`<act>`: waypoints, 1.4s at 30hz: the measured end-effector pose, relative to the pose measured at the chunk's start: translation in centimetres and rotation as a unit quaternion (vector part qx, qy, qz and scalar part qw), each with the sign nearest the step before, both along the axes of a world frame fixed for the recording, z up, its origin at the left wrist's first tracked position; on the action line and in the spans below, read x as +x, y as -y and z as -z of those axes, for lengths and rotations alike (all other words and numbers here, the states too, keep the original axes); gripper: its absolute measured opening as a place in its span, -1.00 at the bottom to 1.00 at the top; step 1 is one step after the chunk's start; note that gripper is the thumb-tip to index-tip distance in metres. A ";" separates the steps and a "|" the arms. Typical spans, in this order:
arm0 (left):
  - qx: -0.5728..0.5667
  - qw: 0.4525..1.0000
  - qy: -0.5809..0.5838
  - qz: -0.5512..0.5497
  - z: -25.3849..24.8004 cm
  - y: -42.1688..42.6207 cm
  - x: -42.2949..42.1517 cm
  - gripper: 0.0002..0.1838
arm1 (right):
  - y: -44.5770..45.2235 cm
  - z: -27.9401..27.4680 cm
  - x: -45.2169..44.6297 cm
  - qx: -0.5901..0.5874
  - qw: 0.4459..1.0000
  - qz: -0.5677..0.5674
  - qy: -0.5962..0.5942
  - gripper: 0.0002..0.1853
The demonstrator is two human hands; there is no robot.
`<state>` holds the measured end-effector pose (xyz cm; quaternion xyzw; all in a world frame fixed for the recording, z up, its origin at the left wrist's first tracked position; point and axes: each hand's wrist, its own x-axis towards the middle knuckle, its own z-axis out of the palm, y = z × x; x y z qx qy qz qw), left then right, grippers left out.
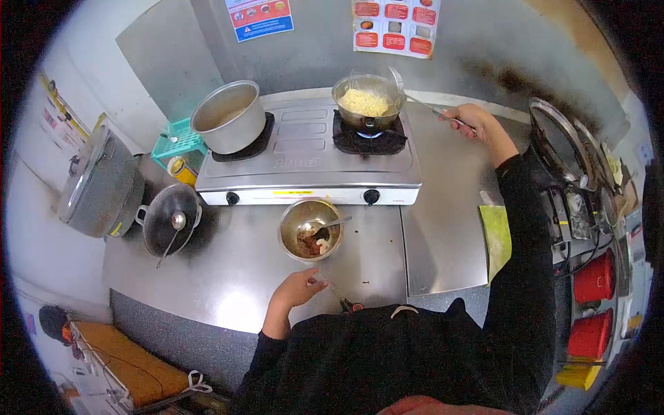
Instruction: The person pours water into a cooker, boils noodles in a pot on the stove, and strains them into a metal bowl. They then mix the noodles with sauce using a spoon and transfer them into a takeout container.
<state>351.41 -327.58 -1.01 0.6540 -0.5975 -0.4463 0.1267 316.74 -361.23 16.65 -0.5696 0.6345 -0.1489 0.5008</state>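
Observation:
My right hand [469,120] is wrapped round the long handle of a wire strainer [395,81], whose basket is over the pot on the right burner. Pale yellow noodles [365,102] show in that steaming pot [366,123], with a blue flame under it. My left hand [297,288] is low over the counter, its thumb and fingers apart, just in front of a steel mixing bowl [282,235]. Inside the bowl lie a spoon [335,223] and dark and whitish seasonings [312,243]. Small scissors [354,307] with red on the handle lie near my body.
A large pot [228,123] stands on the left burner of the gas stove [304,173]. To the left are a wok [160,235] with a ladle, a yellow-labelled jar [181,171], a green basket [181,142] and a big lidded pot [104,183]. A yellow-green cloth [495,238] lies right; lids [560,138] lean beyond.

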 end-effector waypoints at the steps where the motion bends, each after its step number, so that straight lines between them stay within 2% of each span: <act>1: -0.002 1.000 -0.001 0.000 0.0 0.0 0.0 -0.41 | -0.4 0.0 -0.1 -0.011 1.000 0.018 0.014 -0.77; 2: -0.002 1.000 -0.001 -0.001 0.1 0.2 0.0 -0.41 | -0.8 0.0 0.0 -0.012 1.000 0.017 0.014 -0.77; 4: -0.009 1.000 -0.006 0.024 0.6 0.6 -0.2 -0.41 | -1.7 0.1 0.0 -0.091 0.996 -0.004 -0.004 -0.75; 8: -0.026 0.995 -0.058 0.074 2.0 2.6 -1.8 -0.42 | -2.7 0.1 0.6 -0.136 0.990 -0.008 -0.043 -0.75; 11: -0.059 0.991 -0.080 0.094 2.4 4.3 -4.2 -0.42 | -2.4 0.5 0.4 -0.179 0.983 0.026 -0.044 -0.70; 13: -0.094 0.983 -0.136 0.079 1.9 5.6 -6.4 -0.43 | -2.1 0.7 -0.1 -0.251 0.963 -0.021 -0.096 -0.64; 14: -0.115 0.980 -0.146 0.067 2.1 6.3 -7.5 -0.43 | -2.0 1.0 -0.2 -0.250 0.963 -0.021 -0.095 -0.64; 16: -0.166 0.976 -0.136 0.040 3.7 8.6 -9.7 -0.44 | -1.8 1.6 -0.4 -0.365 0.903 -0.073 -0.213 -0.65; 17: -0.196 0.973 -0.116 0.026 5.2 10.1 -11.0 -0.45 | -2.5 1.5 0.0 -0.365 0.903 -0.074 -0.213 -0.65; 19: -0.183 0.957 -0.191 -0.118 11.3 13.9 -14.0 -0.48 | -4.9 1.2 1.3 -0.417 0.863 -0.031 -0.284 -0.66; 20: -0.182 0.957 -0.193 -0.118 12.3 15.3 -14.9 -0.48 | -5.9 1.1 1.7 -0.417 0.862 -0.032 -0.286 -0.66; 22: -0.067 0.903 -0.390 -0.168 12.3 17.7 -15.9 -0.49 | -7.2 0.9 2.3 -0.397 0.866 -0.008 -0.303 -0.66; 23: -0.067 0.902 -0.391 -0.168 11.8 18.5 -16.2 -0.49 | -7.1 1.3 2.1 -0.397 0.866 -0.008 -0.305 -0.66; 25: 0.034 0.806 -0.459 -0.373 10.1 19.2 -16.8 -0.46 | -6.7 2.8 1.7 -0.428 0.851 0.006 -0.304 -0.66; 31: 0.076 0.739 -0.500 -0.445 10.2 20.7 -17.0 -0.44 | -7.5 3.2 1.7 -0.405 0.859 -0.006 -0.313 -0.65; 38: 0.069 0.725 -0.509 -0.458 10.6 21.0 -16.3 -0.50 | -7.3 5.3 2.0 -0.410 0.876 0.017 -0.255 -0.66; 42: 0.076 0.715 -0.552 -0.421 10.9 21.1 -15.9 -0.56 | -6.0 6.3 1.7 -0.404 0.883 -0.010 -0.238 -0.69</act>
